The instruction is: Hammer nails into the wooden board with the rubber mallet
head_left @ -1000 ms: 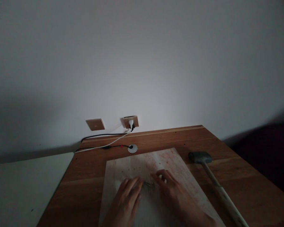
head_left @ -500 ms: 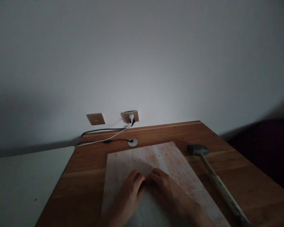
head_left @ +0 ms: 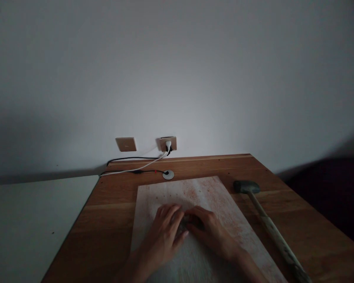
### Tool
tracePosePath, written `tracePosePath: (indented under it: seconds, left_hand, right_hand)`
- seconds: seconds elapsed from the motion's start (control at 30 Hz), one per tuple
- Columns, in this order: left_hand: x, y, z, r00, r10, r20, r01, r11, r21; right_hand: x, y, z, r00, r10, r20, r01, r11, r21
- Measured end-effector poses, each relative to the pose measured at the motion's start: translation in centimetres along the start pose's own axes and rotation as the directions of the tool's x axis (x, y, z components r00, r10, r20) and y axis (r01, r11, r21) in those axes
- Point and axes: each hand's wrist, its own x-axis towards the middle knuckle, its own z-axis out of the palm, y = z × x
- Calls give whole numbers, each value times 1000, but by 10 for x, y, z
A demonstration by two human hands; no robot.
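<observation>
My left hand and my right hand rest close together on a pale, reddish-stained board that lies on a wooden table. Their fingertips meet over a small dark thing, too dim to make out. The fingers of both hands curl around it. A hammer with a dark head and pale handle lies on the table just right of the board, apart from both hands.
A white wall rises behind the table, with a switch plate and a socket holding plugs. Black and white cables run along the table's back edge to a round grommet. A white surface adjoins the table's left side.
Both hands have drawn together from slightly apart, closing over the small dark thing on the board. The view has shifted a little; the hammer has stayed in place.
</observation>
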Motion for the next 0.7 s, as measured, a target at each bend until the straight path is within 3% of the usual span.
tracePosePath:
  seconds: [0.1,0.27,0.47,0.7]
  left_hand:
    - [-4,-7,1,996,85,33,-89,988,128]
    - [-14,-20,-3,985,155,73,-167,965,201]
    - [-21,-26,-1,985,171,-36,-160,964,213]
    - [-16,-31,-7,970,236,-61,-219,954,206]
  right_hand:
    - [-5,-4,12,999,25,-41,-25,1000,7]
    - [-9,-11,34,995,37,-88,-37,999,0]
    - [-4,-15,30,994,-1,-109,8,998,64]
    - [-1,-2,33,966,-17,-257,41,995,86]
